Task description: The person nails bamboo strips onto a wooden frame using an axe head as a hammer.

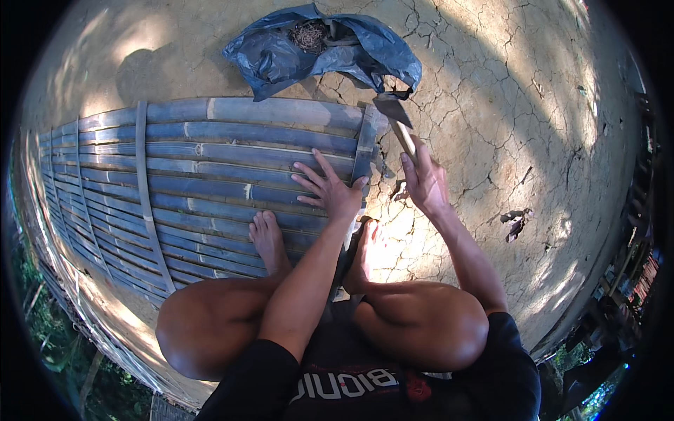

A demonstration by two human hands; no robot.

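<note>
My left hand (330, 191) rests with fingers spread on the bamboo poles (267, 154) near the right end of a slatted bamboo panel. In my closed right hand (426, 181) is a short wooden-handled tool with a broad dark metal head (393, 111). The tool slants up and left, its head near the panel's upper right corner. A flat cross strip (364, 144) runs across the pole ends there, between my two hands. The exact shape of the tool's head is hard to make out.
Beyond the panel lies a crumpled dark plastic bag (270, 52) with a pile of thin brownish pieces (309, 35) in it. Cracked dry ground (484, 133) stretches to the right, with a dry leaf (517, 223) on it. My left foot (268, 238) is on the panel.
</note>
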